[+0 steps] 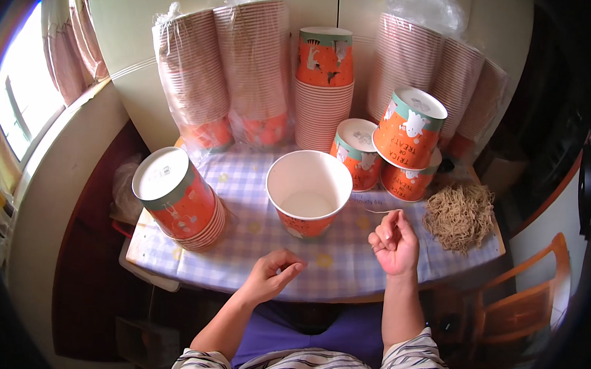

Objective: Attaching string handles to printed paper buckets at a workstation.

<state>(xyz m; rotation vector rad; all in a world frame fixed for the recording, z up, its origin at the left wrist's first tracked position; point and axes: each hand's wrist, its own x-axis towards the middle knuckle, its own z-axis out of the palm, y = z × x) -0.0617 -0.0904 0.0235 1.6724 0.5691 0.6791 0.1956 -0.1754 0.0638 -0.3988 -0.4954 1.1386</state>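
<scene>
An open paper bucket [301, 214], white inside and orange outside, stands upright at the middle of the table. To its right, my right hand [394, 243] pinches a thin pale strand of string [378, 211], whose loose end points toward the bucket. My left hand [273, 275] hovers by the table's front edge, loosely curled, thumb and fingers apart with nothing visible between them. A tangled heap of brown string [460, 217] lies to the right of my right hand.
An upside-down stack of buckets [184, 200] stands at left, a taller stack [323, 88] at the back. Plastic-wrapped stacks [254, 72] flank it. Three overturned buckets [411, 127] form a small pile at right. The table has a checked cloth [248, 248]; a wooden chair [519, 296] stands beyond.
</scene>
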